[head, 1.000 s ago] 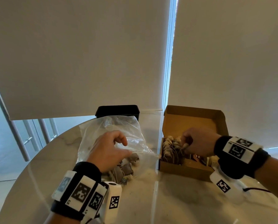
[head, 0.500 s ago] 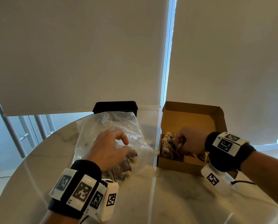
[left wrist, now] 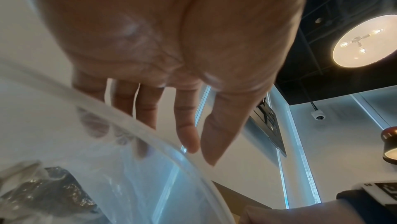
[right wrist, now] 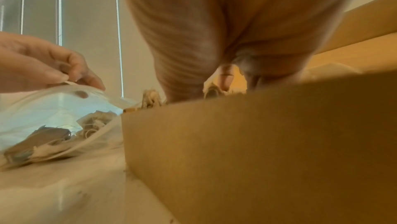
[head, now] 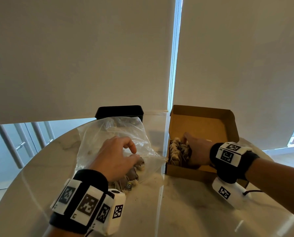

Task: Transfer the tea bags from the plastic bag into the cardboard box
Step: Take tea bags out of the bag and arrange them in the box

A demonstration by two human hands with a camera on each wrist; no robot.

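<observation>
The right hand (head: 196,152) is down inside the cardboard box (head: 204,124), and it sits lower and flatter than half a second ago, when it was a curled fist over the row of tea bags. Its fingers (right wrist: 225,78) now reach forward and down among the packed tea bags (head: 178,151), which stand just to the left of the fingers against the box's left wall. I cannot tell from any view whether these fingers are pinching a bag or have let go; the box front hides the tips in the right wrist view. My reading is that a batch has just been set down and is being pressed into line.

The left hand (head: 115,156) has barely moved. Its thumb and forefinger are together on the rim of the plastic bag (head: 95,139), holding the mouth lifted and open toward the box, while the other fingers (left wrist: 148,109) hang fairly straight behind the film. Beneath and just ahead of those fingers, several dark tea bags (right wrist: 43,136) remain in the bag on the desk (head: 159,211).

So the transfer is partway done: the box already holds a row, the bag is not empty, and the held-open mouth looks ready for another reach.
</observation>
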